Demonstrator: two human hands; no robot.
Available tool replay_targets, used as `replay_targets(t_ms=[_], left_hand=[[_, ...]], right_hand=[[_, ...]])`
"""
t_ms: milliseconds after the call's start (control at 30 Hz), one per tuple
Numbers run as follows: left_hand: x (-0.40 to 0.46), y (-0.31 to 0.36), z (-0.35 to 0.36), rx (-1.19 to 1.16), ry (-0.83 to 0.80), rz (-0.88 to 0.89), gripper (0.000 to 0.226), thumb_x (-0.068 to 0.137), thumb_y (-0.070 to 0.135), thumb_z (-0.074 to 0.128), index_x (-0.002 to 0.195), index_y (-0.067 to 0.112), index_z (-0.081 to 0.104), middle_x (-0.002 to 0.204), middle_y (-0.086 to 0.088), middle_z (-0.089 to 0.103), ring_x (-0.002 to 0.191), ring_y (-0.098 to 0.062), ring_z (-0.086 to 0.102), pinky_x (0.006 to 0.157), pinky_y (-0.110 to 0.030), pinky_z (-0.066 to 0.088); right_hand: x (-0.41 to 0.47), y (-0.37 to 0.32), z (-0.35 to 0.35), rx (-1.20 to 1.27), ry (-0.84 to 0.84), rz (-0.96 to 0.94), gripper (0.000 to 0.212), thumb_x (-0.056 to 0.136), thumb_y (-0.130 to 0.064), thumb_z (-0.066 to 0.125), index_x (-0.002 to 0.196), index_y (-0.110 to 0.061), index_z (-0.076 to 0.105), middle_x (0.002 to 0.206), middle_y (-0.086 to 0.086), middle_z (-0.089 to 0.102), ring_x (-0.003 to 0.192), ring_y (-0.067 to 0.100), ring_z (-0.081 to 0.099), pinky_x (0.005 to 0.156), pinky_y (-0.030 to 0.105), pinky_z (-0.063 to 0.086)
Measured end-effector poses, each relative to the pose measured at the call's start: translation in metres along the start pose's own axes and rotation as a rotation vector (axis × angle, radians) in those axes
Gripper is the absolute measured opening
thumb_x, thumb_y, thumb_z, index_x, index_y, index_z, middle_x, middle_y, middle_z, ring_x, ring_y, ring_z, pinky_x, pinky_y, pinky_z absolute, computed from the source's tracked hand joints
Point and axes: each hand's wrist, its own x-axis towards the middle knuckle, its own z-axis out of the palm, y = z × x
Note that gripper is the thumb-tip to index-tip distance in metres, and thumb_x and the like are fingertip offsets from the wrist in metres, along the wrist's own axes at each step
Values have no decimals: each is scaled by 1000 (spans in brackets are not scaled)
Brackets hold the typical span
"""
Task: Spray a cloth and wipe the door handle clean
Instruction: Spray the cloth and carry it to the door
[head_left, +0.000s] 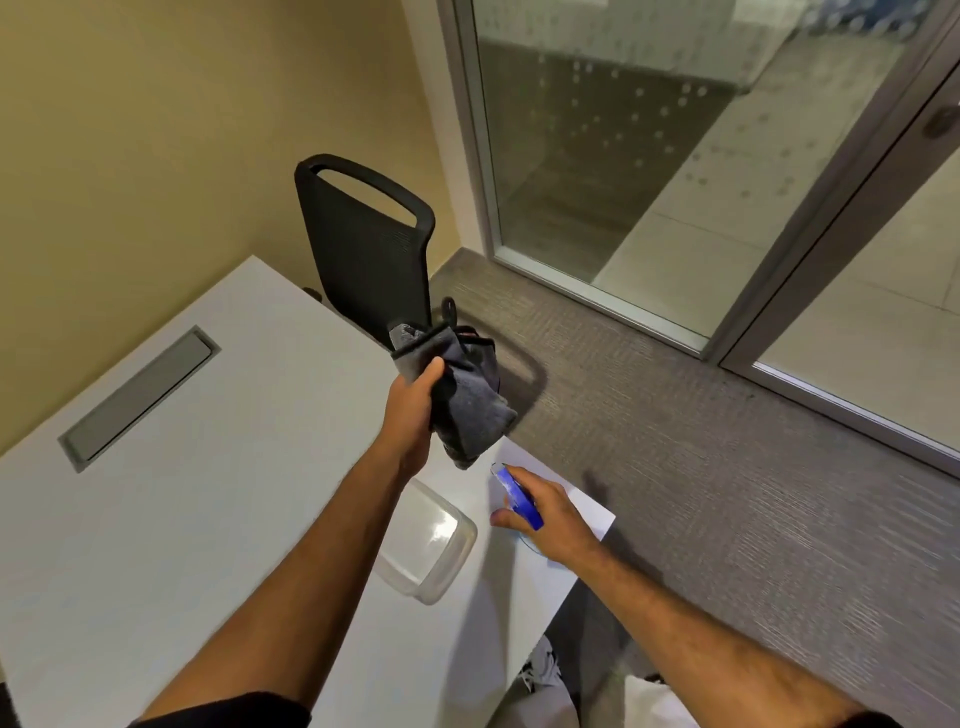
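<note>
My left hand (415, 410) grips a bunched dark grey cloth (467, 400) and holds it up above the far corner of the white table (182, 519). Just right of it and lower, my right hand (545, 512) is wrapped around a spray bottle with a blue head (514, 493); its nozzle points up toward the cloth. The bottle's body is hidden under my hand. A dark round door fitting (941, 122) shows on the glass door at the far right edge.
A clear plastic container (426, 545) lies on the table near my forearms. A black mesh chair (369, 244) stands behind the table corner. A grey cable hatch (137, 397) is set in the tabletop. Grey carpet (727, 467) runs to the glass wall.
</note>
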Motion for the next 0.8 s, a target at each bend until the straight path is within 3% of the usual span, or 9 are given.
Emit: replay_targets(t_ms=[67,133,267,400,467,533,633,733,800], left_hand=[[3,-1,2,-3,-7,2,38,102,36,57,139,27,52,120,9,63,109,-11,62,88,-30,53],[6,-2,7,1,-11,8,41,102,36,57,142,26,51,124,7,62,113,-15,61,94,-33,53],[9,5,29,-1,-32,25,33,102,37,58,134,31,55,128,4,62,120,-20,60,103,-41,51],[2,22,67,-19,-77,33,24,102,33,58,126,32,59,129,2,65,120,-19,61,103,-42,51],[-7,33,94,-30,-108,32,21,102,31,59,122,32,61,126,3,66,116,-17,62,100,-41,51],[-18,44,124,-62,-143,39,16,101,26,61,116,31,64,118,3,69,111,-16,65,92,-36,53],[-35,58,174,-131,-161,47,17,99,20,65,115,24,67,112,0,75,108,-18,69,80,-31,56],[-55,66,230,-235,-161,51,24,97,15,67,121,15,67,105,-4,78,93,-15,76,67,-27,60],[-67,69,266,-283,-171,50,23,95,16,69,119,15,67,103,-6,79,91,-17,77,69,-30,61]], right_hand=[[1,2,-1,-14,-11,1,60,80,-30,83,133,-25,55,109,-10,65,98,4,63,85,10,50],[1,2,-6,-56,-65,20,66,80,-31,83,137,-26,50,118,-16,60,104,-3,60,85,5,47],[1,8,-31,-249,-212,109,83,77,-44,83,147,-33,39,143,-5,50,128,16,53,102,29,50],[-9,-2,-82,-423,-297,170,72,86,-36,74,149,-26,41,144,-2,52,130,15,48,106,30,42],[-16,-17,-117,-343,-147,160,52,89,-29,71,139,-22,56,126,-1,64,114,11,59,95,21,49],[-22,-36,-155,-241,124,127,36,89,-23,70,125,-20,67,107,-6,70,92,3,64,81,19,50],[-30,-67,-214,7,424,93,40,89,-32,70,127,-24,62,106,-10,68,83,6,66,75,26,54],[-43,-97,-269,263,503,86,51,89,-40,71,133,-26,50,109,-5,68,91,19,70,72,36,57],[-52,-108,-300,275,470,91,49,88,-36,74,129,-25,49,107,5,68,93,23,69,73,45,60]])
